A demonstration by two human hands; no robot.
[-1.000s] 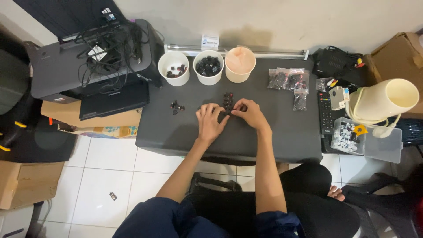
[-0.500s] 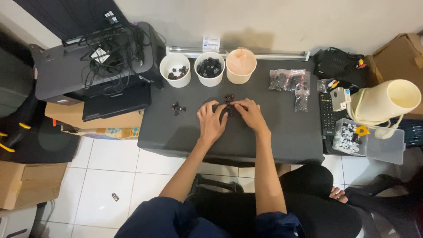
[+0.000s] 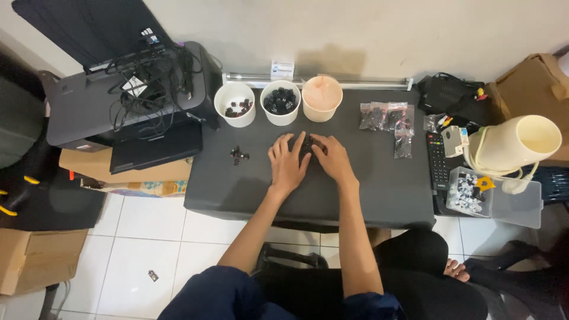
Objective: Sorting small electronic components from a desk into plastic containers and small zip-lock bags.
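You're pinching a small dark part (image 3: 307,144) between your left hand (image 3: 288,163) and right hand (image 3: 332,159), fingertips closed around it.

Small dark part (image 3: 308,144) mostly hidden btw left hand (image 3: 288,161) and right hand (image 3: 332,159); shape cannot tell. Fingertips covered by each other, grip unclear. Contents of white cups (image 3: 281,101) too small to identify. Cardboard box (image 3: 536,83) cut off at right edge. Person's legs cut off at bottom edge.
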